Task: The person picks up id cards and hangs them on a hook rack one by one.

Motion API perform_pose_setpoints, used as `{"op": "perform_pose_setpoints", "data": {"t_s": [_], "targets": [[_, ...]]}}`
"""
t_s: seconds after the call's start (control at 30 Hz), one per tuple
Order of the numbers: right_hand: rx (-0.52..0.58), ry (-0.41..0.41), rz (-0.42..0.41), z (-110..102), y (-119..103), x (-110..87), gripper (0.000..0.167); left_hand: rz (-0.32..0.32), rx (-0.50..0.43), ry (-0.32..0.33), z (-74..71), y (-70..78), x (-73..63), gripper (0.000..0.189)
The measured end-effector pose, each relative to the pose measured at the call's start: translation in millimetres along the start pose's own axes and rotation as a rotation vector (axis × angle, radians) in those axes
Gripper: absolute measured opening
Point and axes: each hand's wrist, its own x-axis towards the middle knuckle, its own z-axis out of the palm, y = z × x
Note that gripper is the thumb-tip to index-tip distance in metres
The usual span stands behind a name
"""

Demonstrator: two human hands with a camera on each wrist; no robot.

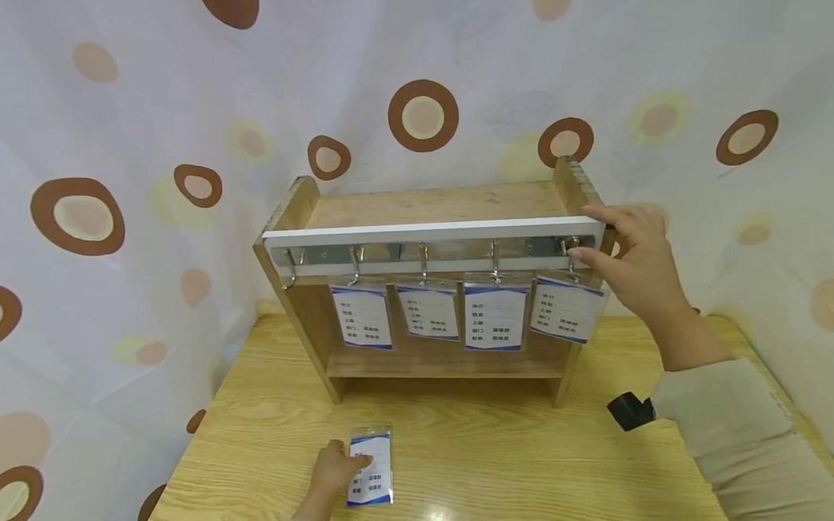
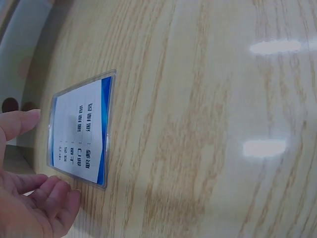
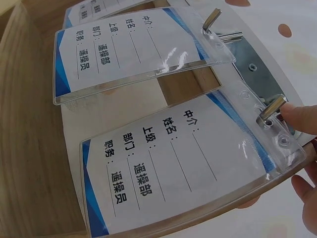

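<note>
On the table lies a clear-sleeved name badge [image 1: 371,469] with blue corners and printed text. My left hand [image 1: 332,472] is beside it, its thumb overlapping the card in the head view. In the left wrist view the fingers [image 2: 55,196] are at the badge's near edge and the thumb stands apart from them. My right hand [image 1: 635,258] grips the right end of the hook rail [image 1: 396,251], thumb by the last hook [image 3: 272,108], fingers partly hidden behind the wood. From that hook hangs a badge [image 3: 163,173]; another badge [image 3: 133,52] hangs on the neighbouring hook.
A wooden shelf unit [image 1: 446,366] stands on the wood-grain table [image 1: 477,455] and bears the rail. Two more badges hang further left; the leftmost hook [image 1: 289,273] carries none. A small black object [image 1: 630,411] is by the right sleeve. A patterned cloth [image 1: 373,35] hangs behind.
</note>
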Motion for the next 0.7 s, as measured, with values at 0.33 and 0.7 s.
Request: {"op": "perform_pose_setpoints", "data": {"t_s": [0.33,0.7], "targets": [[-0.008,0.075,-0.009,7.1,1.5,-1.3,0.042,-0.089,0.158,0.095,8.8,7.2,-4.0,0.059],[0.014,0.122,-0.067,10.4,5.5,-2.8,0.043,-0.147,0.236,0.165,19.6,10.1,-1.1,0.066]]}}
